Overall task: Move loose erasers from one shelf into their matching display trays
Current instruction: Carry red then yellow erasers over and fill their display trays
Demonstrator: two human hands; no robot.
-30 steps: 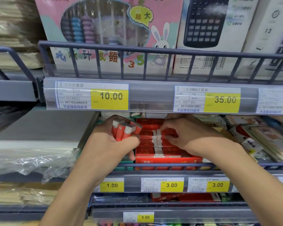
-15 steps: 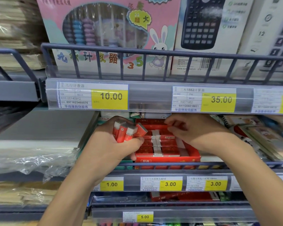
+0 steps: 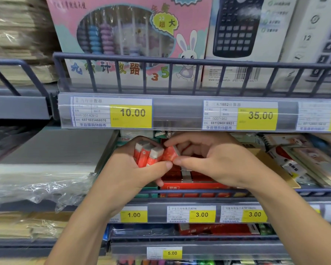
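Left hand (image 3: 128, 169) grips a bundle of erasers (image 3: 148, 154) upright; right hand (image 3: 208, 161) pinches one eraser (image 3: 170, 153) just beside it, directly above the red tray (image 3: 191, 185) on the shelf

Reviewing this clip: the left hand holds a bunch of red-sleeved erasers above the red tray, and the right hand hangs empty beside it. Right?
Not quite. In the head view the right hand is not empty: its fingertips pinch one eraser at the bunch. The rest stands: the left hand holds the red-sleeved erasers above the red tray.
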